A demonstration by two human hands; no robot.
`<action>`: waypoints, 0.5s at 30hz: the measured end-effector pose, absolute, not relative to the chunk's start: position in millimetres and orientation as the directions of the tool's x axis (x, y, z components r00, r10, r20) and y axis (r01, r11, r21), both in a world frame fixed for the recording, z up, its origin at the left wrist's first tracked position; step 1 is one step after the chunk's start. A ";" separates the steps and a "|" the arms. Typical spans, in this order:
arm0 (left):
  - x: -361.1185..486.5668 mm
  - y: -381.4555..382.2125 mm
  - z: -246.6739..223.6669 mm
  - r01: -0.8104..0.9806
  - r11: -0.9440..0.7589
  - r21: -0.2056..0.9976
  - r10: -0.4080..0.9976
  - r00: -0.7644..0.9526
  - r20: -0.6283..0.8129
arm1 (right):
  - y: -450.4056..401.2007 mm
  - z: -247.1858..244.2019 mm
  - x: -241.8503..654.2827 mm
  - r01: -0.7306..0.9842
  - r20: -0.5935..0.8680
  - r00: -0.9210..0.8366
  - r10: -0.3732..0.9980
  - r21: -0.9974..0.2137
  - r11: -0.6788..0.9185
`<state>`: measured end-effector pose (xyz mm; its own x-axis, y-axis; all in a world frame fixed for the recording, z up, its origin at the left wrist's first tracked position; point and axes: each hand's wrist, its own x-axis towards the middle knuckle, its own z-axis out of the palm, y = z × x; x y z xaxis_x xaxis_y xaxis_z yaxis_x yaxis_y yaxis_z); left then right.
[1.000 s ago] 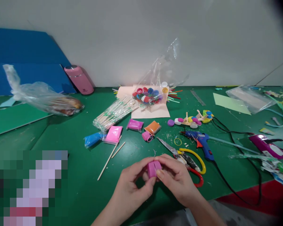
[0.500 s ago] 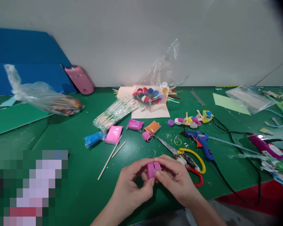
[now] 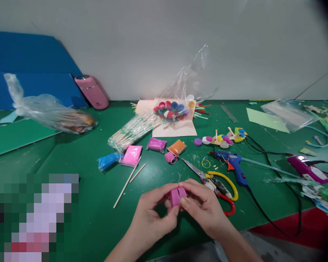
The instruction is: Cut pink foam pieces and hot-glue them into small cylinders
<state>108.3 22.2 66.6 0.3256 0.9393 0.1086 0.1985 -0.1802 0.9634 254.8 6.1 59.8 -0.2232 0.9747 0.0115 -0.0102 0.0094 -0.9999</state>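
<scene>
Two magenta bottle caps [image 3: 175,197] are pressed side by side between my hands, low in the middle of the view. My left hand [image 3: 157,211] pinches the left one between thumb and fingers. My right hand [image 3: 200,207] grips the other, its thumb lying across the front. Just beyond my right hand lie scissors [image 3: 229,182] with one yellow and one red handle. Another pink cap-like piece [image 3: 170,158] rests on its side farther up the green table [image 3: 93,218]. Part of the caps is covered by my fingers.
A blue glue gun [image 3: 236,165] and its cord lie at the right. Wrapped clay packets [image 3: 132,155], wooden sticks [image 3: 125,185], a bag of skewers [image 3: 133,131] and a bag of coloured caps [image 3: 171,111] sit farther back. A pink bottle [image 3: 93,92] leans at the left.
</scene>
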 end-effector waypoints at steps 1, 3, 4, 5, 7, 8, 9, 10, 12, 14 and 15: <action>108.1 22.3 66.4 0.197 -0.182 0.963 0.938 0.328 0.110 | 5.9 59.7 254.9 -0.005 0.013 -0.222 0.975 -1.000 0.012; 107.4 22.6 65.3 0.200 -0.185 0.962 0.936 0.335 0.110 | 5.5 59.4 255.2 -0.006 0.019 -0.223 0.975 -1.000 0.018; 106.9 22.8 64.6 0.204 -0.186 0.961 0.935 0.337 0.109 | 5.3 59.2 255.4 -0.010 0.018 -0.224 0.974 -1.000 0.016; 106.5 22.9 63.9 0.209 -0.184 0.961 0.934 0.340 0.105 | 5.0 59.1 255.5 -0.014 0.016 -0.226 0.974 -1.000 0.013; 105.8 23.1 63.0 0.213 -0.177 0.961 0.934 0.345 0.095 | 4.5 58.7 255.5 -0.015 0.012 -0.226 0.974 -1.000 0.009; 105.5 23.2 62.8 0.211 -0.174 0.962 0.933 0.349 0.092 | 4.5 58.5 255.3 -0.011 0.010 -0.226 0.974 -1.000 0.008; 105.4 23.2 62.9 0.206 -0.170 0.964 0.932 0.352 0.089 | 4.6 58.3 255.0 -0.006 0.008 -0.223 0.975 -1.000 0.006; 105.2 23.3 63.0 0.198 -0.166 0.966 0.932 0.353 0.088 | 5.0 58.0 254.7 -0.002 0.010 -0.219 0.976 -1.000 0.010; 105.1 23.4 63.2 0.184 -0.156 0.970 0.933 0.349 0.084 | 6.0 57.7 254.2 0.002 0.012 -0.208 0.978 -1.000 0.013; 104.8 23.7 63.0 0.175 -0.144 0.974 0.937 0.342 0.077 | 7.0 57.6 254.0 -0.001 0.004 -0.204 0.979 -1.000 0.004; 104.7 23.8 62.7 0.173 -0.138 0.975 0.937 0.341 0.072 | 7.4 57.5 254.0 -0.006 -0.001 -0.206 0.979 -1.000 -0.002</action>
<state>104.7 23.8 62.7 0.3410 0.9373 0.0724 0.1727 -0.1382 0.9752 254.0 7.4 57.5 -0.2058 0.9786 -0.0011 -0.0062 -0.0025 -1.0000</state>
